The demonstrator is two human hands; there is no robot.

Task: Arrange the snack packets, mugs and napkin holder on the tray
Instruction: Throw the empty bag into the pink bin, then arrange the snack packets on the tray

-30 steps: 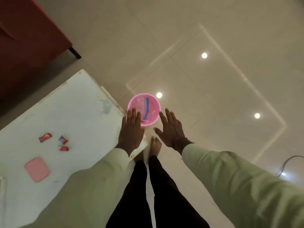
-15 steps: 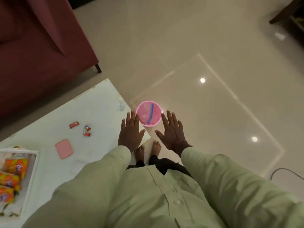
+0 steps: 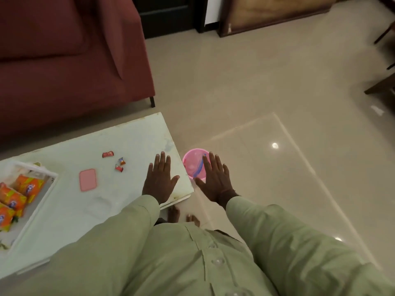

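A white tray (image 3: 48, 190) sits at the left edge of the white table (image 3: 128, 142), holding several orange snack packets (image 3: 20, 194). My left hand (image 3: 160, 179) hovers flat with fingers spread over the table's right end, holding nothing. My right hand (image 3: 214, 180) is spread the same way just past the table edge, above a pink bin (image 3: 192, 162) on the floor. Three small candy wrappers (image 3: 116, 161) and a flat pink lid (image 3: 88, 180) lie on the table between the tray and my left hand. No mug or napkin holder shows.
A dark red sofa (image 3: 70, 60) stands behind the table. Glossy tiled floor (image 3: 277, 124) stretches to the right. Dark wooden furniture legs (image 3: 382, 82) are at the far right edge. My bare feet (image 3: 181, 215) show below the table corner.
The view has tilted up and swung left, bringing the tray and sofa into sight. Both hands stay spread and empty; the left one now lies over the table instead of by the bin.
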